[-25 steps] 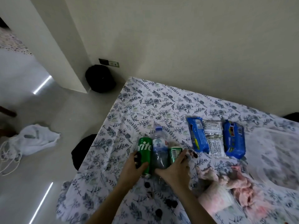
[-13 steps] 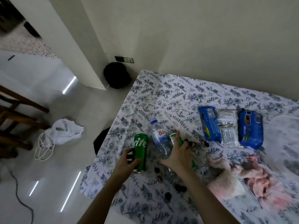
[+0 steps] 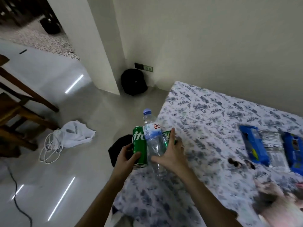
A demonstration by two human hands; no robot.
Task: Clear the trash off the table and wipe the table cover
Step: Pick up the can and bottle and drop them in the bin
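My left hand grips a green Sprite can at the table's left edge. Pressed against that can is a clear plastic water bottle with a blue cap, and my right hand holds it together with a smaller green can behind it. All three are lifted off the floral table cover. Small dark bits lie on the cover to the right of my right hand.
Blue snack packets lie at the right. Pink crumpled cloth or paper sits blurred at the lower right. On the floor: a dark object beside the table, a white bag, a black bag, wooden chair legs.
Both hands have lifted the Sprite can, bottle and small can off the cover and carried them left to the table's edge. The view has swung left toward the floor.
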